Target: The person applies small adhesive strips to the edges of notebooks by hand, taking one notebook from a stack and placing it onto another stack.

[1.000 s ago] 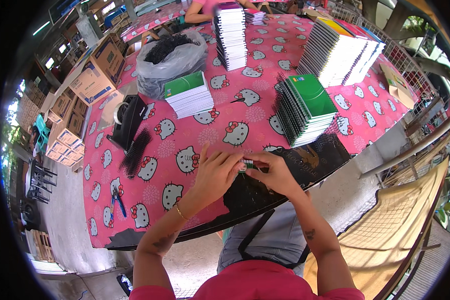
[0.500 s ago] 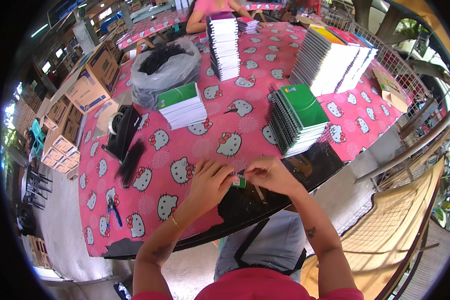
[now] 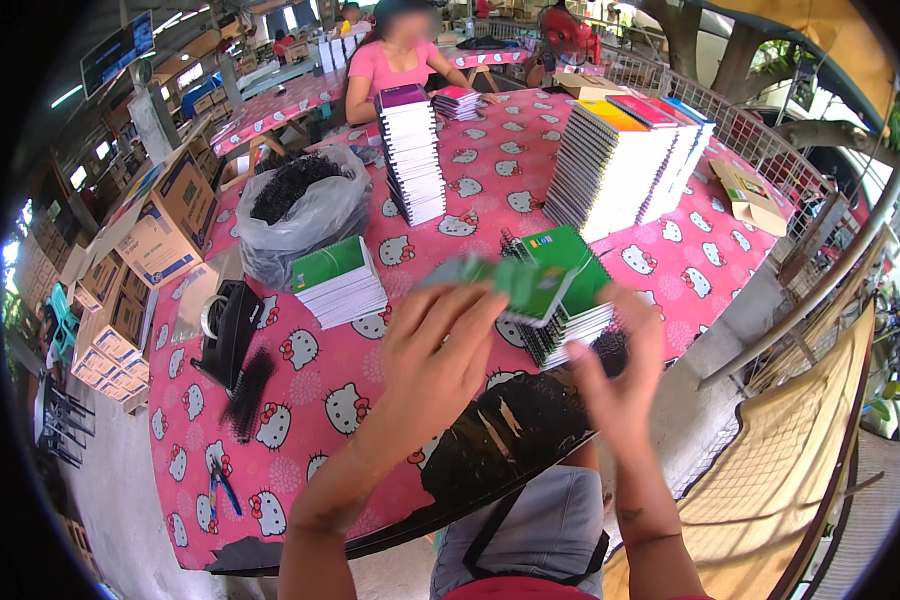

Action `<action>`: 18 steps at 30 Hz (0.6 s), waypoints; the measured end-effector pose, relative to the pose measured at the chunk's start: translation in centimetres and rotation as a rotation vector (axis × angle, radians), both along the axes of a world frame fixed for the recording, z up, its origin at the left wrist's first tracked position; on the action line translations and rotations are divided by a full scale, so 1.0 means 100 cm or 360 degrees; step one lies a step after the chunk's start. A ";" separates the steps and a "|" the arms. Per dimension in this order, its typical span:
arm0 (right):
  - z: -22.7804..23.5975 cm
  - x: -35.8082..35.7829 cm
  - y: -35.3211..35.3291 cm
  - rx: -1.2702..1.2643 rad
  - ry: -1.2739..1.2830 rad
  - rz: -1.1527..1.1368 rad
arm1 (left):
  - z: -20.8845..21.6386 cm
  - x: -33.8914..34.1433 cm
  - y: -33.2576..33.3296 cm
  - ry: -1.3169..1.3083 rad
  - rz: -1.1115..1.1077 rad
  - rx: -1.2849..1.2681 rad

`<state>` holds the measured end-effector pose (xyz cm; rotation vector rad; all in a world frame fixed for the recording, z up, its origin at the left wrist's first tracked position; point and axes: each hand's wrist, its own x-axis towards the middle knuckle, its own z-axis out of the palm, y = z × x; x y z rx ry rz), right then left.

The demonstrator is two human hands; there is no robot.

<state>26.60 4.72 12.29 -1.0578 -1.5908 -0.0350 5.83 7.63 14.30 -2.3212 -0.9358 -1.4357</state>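
Note:
My left hand [image 3: 440,350] is closed on a green notebook [image 3: 530,288], raised off the table and blurred by motion. Its free end overlaps a stack of green spiral notebooks [image 3: 582,262]. Just right of that stack's near corner, my right hand [image 3: 625,370] has thumb and fingers apart with nothing between them. Left of my left hand stands another green-covered stack [image 3: 340,290] with white page edges. Black binding coils [image 3: 250,395] lie in a loose bunch by a black tape dispenser [image 3: 232,335]. Blue-handled pliers [image 3: 222,485] rest near the front left.
A plastic bag of black coils [image 3: 305,225] sits at the left. Tall notebook piles stand behind, one purple-topped [image 3: 410,155], others yellow and red [image 3: 610,165]. A co-worker in pink [image 3: 395,65] is across the pink-covered table. Cardboard boxes [image 3: 170,220] are stacked at far left.
Both hands have risen from the table's near edge toward the green spiral stack. The green notebook is now lifted in my left hand; my right hand has opened. The view has tilted up.

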 end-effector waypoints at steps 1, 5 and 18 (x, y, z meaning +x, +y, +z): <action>0.004 0.016 0.009 -0.0026 0.0017 -0.0088 | 0.001 0.011 0.020 -0.0128 -0.0155 0.0131; -0.030 0.077 0.053 -0.0746 0.0109 0.0229 | -0.040 0.053 0.081 -0.0082 -0.0601 -0.0260; -0.009 0.058 0.022 0.0005 0.0060 0.0063 | -0.061 0.008 0.068 -0.0298 -0.0279 -0.0255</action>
